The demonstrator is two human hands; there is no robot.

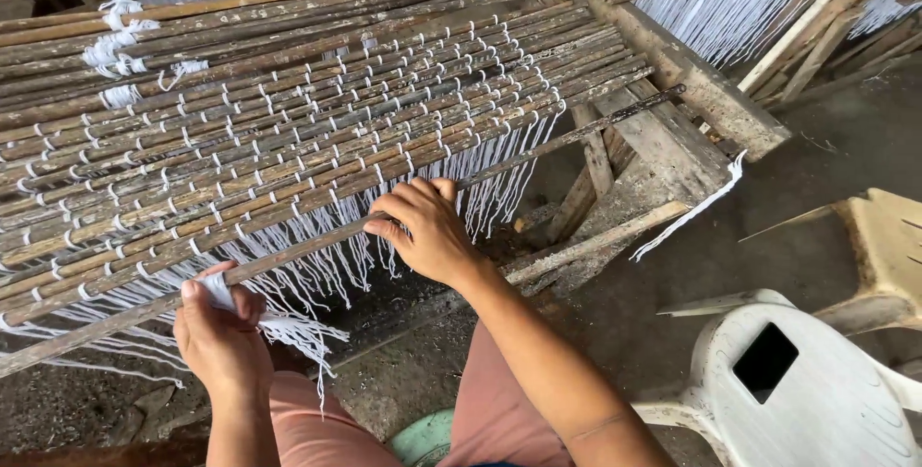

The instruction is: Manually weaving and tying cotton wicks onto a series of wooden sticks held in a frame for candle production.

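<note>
Stick: a long, thin, dark brown stick (317, 236) lies along the near edge of the mat, running from 8 o'clock up to 2 o'clock across the view; both hands are on it.
Handling: judged light and stiff, rough rather than slippery, likely to bend or split if levered at mid-span; best gripped near the two points where the hands sit, with the weight shared.
Appearance: weathered, uneven in colour, darker toward its far end at 2 o'clock, no string knotted on it yet.
Right hand: right hand (432, 232) at centre, fingers curled together over the stick from above, thumb beneath, clamped on it.
Left hand: left hand (223, 332) at 8 o'clock, thumb and fingers pinched shut on a tuft of white string (288, 328) right against the stick.
String ends: loose white string ends (480, 188) hang in a fringe below the mat's near edge, soft and limp.
Mat: mat of sticks (288, 121), many parallel brown sticks bound by rows of white knots, filling 9 to 12 o'clock.
Frame: rough wooden frame (691, 92) carries the mat, at 1 to 2 o'clock.
Chair: white plastic chair (816, 400) at 4 o'clock, well apart from the hands.
Floor: grey concrete floor (816, 159), at 3 o'clock.
</note>
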